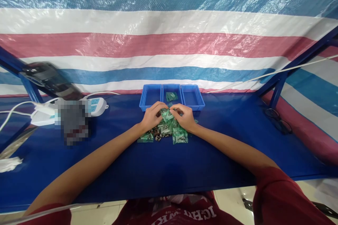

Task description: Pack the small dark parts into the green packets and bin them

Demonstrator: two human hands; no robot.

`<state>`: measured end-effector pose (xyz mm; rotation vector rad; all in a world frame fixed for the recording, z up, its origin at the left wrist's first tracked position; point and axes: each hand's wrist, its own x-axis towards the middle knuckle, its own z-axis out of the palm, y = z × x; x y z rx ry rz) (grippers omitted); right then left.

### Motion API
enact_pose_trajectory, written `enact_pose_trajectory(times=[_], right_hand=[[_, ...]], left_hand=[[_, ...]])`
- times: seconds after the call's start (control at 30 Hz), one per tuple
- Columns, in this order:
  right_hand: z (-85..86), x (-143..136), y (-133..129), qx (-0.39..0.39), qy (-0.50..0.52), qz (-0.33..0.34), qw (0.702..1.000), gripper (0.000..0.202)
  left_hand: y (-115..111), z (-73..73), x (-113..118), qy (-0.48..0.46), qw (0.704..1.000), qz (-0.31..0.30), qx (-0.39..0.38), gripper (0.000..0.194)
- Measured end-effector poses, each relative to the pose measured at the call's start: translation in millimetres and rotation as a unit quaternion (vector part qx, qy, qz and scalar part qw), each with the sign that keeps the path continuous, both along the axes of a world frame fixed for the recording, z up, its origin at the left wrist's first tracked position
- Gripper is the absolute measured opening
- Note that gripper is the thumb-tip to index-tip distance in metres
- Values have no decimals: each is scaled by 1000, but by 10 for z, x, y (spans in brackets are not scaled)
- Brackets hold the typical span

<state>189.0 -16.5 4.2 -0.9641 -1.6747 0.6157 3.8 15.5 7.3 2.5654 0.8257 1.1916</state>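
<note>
Between my two hands is a small green-tinted plastic bag (166, 115) with slim light-coloured pieces inside. My left hand (153, 116) pinches its upper left edge, and my right hand (185, 116) pinches the upper right. Under and around them lies a pile of similar green bags (180, 136). Small loose brown and metallic parts (158, 134) sit at the front of the pile. Just behind stand three blue bins (194, 96) side by side; the middle one has a green bag (171, 96) in it.
On the left are a white power strip (97, 106) with cables, a dark bottle (52, 79) and a blurred-out object (74, 121). Eyeglasses (278, 121) lie at the right. A striped tarp (169, 45) hangs behind the blue table (169, 168), with blue frame posts at both sides.
</note>
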Motion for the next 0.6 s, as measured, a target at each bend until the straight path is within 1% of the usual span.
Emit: enact_pose_trajectory(times=[0.13,0.43,0.6], right_hand=[[-2,1,1,1,2,3,1000,21],[-11,-2,25,-10,-12,13,1000,22],[-30,-2,39,-9,-19,15,1000,22]], left_hand=[[4,1,1,9,1000,-2,-4,30],[22,-2,18,27,1000,-4,-8,22],[24,-11,18,22,1000,-5,-11,25]])
